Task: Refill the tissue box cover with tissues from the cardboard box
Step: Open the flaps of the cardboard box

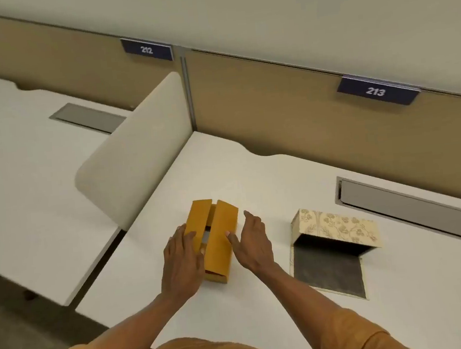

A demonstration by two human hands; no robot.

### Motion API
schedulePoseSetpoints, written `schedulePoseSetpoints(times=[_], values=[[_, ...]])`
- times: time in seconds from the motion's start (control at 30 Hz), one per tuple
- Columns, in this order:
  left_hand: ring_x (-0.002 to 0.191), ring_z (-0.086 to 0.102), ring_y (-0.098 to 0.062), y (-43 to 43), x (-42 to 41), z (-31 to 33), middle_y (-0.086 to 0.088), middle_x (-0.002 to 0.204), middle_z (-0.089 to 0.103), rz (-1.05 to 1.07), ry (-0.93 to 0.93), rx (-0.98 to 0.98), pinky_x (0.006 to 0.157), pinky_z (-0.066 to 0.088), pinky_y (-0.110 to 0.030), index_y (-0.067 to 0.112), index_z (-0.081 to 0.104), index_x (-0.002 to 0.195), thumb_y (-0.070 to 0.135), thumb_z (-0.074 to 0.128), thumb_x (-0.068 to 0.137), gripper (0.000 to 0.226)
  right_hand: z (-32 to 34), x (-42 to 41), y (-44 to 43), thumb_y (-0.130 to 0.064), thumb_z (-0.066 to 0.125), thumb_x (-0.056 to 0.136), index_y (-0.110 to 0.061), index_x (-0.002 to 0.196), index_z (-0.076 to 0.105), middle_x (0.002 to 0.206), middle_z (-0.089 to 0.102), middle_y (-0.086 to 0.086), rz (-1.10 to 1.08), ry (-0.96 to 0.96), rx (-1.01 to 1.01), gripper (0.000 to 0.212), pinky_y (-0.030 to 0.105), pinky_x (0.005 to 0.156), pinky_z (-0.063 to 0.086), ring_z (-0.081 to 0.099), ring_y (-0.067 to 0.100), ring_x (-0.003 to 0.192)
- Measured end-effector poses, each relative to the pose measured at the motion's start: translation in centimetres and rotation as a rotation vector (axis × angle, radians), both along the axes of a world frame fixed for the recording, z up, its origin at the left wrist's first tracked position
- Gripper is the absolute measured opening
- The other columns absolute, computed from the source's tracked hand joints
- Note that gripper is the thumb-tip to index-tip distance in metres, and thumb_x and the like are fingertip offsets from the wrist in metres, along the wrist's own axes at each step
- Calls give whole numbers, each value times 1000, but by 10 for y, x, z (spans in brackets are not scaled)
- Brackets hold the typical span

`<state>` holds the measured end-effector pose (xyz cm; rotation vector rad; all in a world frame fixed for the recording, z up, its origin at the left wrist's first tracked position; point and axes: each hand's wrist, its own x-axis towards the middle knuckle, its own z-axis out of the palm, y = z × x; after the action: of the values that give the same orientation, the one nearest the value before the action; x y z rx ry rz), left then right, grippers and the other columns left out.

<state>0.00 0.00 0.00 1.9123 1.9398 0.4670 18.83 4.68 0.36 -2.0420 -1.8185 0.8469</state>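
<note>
The left hand (182,259) hides the near left side of the cardboard box (216,239); its contents are unclear. Between both hands on the worktop (251,172), the box is touched by flat, spread fingers; the right hand (251,241) gripping nothing. The tissue box cover (338,227) lies right of them.

— What are the hands doing?
— The left hand (181,259) is resting flat on the cardboard box (216,239), whose two top flaps are standing ajar; the right hand (254,242) is touching its other side, fingers spread.
— And the cover?
— The floral tissue box cover (338,227) is lying open on the desk (251,169), near the right hand.
</note>
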Motion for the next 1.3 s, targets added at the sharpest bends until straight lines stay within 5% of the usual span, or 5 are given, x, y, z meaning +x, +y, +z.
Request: schedulePoseSetpoints(times=[0.2,0.43,0.87,1.07,1.3], values=[[155,43,-37,-3,-14,-8,-16,170,37,63,-21,-73,118,47,-58,8,49,153,44,57,107,59,-1,-25,12,-73,54,98,-14,166,21,165,41,13,-37,19,-65,95,56,109,52,46,36,149],[134,61,-32,-2,-19,-13,-14,168,38,59,-51,-31,79,65,-39,10,55,145,26,60,107,41,-7,-47,26,-82,66,84,-11,163,21,159,45,17,-96,15,-110,116,59,105,53,52,42,143],[91,69,-30,1,-20,-5,-17,123,67,342,-210,65,63,61,-45,5,59,137,1,51,109,29,8,-3,15,-31,73,102,-15,162,27,142,65,16,-204,373,-171,78,54,103,60,73,33,112],[83,66,-34,22,-38,-14,-21,106,72,522,-182,25,63,51,-41,4,57,135,0,52,107,29,5,21,4,-1,70,99,-13,166,20,121,67,11,-196,273,-139,84,44,86,63,70,25,91],[106,72,-40,38,-58,-32,-14,146,60,466,-100,21,74,62,-52,13,53,152,3,58,107,47,-5,27,-6,-14,86,92,-13,165,19,155,52,18,-169,158,-214,99,58,111,55,58,38,136]])
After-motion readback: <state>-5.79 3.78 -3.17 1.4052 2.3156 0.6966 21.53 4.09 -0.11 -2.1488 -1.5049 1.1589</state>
